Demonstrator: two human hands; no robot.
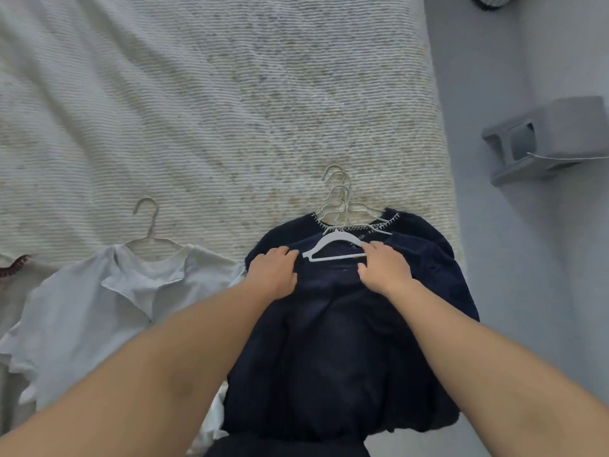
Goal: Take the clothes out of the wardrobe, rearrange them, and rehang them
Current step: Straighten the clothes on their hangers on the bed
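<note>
Both bare forearms fill the lower frame, reaching forward over a pile of dark navy garments [339, 341] that lies on the near right part of the bed [197, 110]. On top of the pile sits 1 white plastic hanger [333, 247], and behind it several thin wire hangers [339, 199] fan out past a collar with pale stitching. The left hand [275, 272] rests on the navy cloth just left of the white hanger, fingers loosely bent and pressing the fabric rather than clearly gripping it. The right hand [384, 267] pinches the right end of the white hanger, thumb below its bar and fingertips above.

The navy cloth looks soft and floppy, light for 1 piece but heavier as a stack; it would likely sag and slide off if lifted by the fabric alone. The stiff hanger shoulders or hooks seem the surer place to take hold, though the crossed wire hooks could snag one another.

To the left, apart from the pile, a white blouse [108, 298] lies flat on its own wire hanger [150, 222]. A scrap of red patterned cloth [13, 267] peeks in at the far left edge. A grey stool [553, 136] stands on the floor to the right of the bed, well clear of the work.
</note>
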